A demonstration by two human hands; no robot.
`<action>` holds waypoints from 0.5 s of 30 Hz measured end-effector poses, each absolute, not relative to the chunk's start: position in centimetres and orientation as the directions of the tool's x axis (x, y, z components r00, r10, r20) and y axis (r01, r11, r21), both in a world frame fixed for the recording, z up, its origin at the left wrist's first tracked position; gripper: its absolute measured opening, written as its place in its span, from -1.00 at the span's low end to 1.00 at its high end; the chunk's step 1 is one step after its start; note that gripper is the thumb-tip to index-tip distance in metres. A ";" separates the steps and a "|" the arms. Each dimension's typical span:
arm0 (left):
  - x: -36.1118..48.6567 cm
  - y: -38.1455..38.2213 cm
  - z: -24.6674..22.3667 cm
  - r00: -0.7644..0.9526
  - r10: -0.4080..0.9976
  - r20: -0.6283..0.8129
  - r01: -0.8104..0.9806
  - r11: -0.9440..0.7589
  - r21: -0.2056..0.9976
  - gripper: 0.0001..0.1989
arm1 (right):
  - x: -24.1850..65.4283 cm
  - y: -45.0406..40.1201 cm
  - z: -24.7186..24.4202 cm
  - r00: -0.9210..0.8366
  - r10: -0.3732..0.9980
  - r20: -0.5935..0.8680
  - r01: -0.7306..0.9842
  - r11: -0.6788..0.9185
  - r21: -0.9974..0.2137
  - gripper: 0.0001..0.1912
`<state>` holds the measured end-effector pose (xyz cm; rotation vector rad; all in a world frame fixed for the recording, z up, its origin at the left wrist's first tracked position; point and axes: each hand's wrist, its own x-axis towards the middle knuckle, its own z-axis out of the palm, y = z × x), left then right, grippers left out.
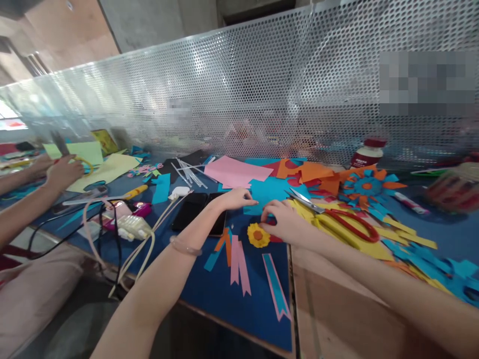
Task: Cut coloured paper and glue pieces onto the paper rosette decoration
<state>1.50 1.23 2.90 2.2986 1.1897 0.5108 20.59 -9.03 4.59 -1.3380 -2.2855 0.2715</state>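
Right hand (285,219) at edge of yellow flower (258,236)

Bright glare is being scattered over the perforated panel (243,94) beyond the left hand (235,198); well right of the right hand (286,220), the clear container (458,187) is softened by blur.

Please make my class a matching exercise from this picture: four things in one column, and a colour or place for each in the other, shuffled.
1. Small flower
2. Large flower
3. Bracelet
4. Scissors on the picture's right side

A. Around the left forearm
B. Red-handled
C. Yellow, beside the right hand
D. Blue and orange

Pairs: 1-C, 2-D, 3-A, 4-B
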 end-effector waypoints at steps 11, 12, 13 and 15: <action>2.5 -1.9 5.7 0.594 0.804 0.023 0.698 -0.529 0.483 -0.62 | 20.0 -20.7 0.9 -0.788 0.362 0.499 0.477 0.870 0.123 -0.39; 3.0 -2.5 6.1 0.602 0.798 0.016 0.706 -0.541 0.457 -0.61 | 20.2 -21.1 0.7 -0.781 0.350 0.517 0.496 0.851 0.172 -0.37; 3.4 -3.1 6.4 0.610 0.792 -0.011 0.721 -0.549 0.422 -0.59 | 20.5 -21.4 0.8 -0.773 0.347 0.531 0.518 0.829 0.211 -0.38; 3.9 -3.9 7.0 0.625 0.771 -0.124 0.756 -0.558 0.341 -0.53 | 21.2 -22.0 1.2 -0.746 0.368 0.555 0.573 0.778 0.255 -0.48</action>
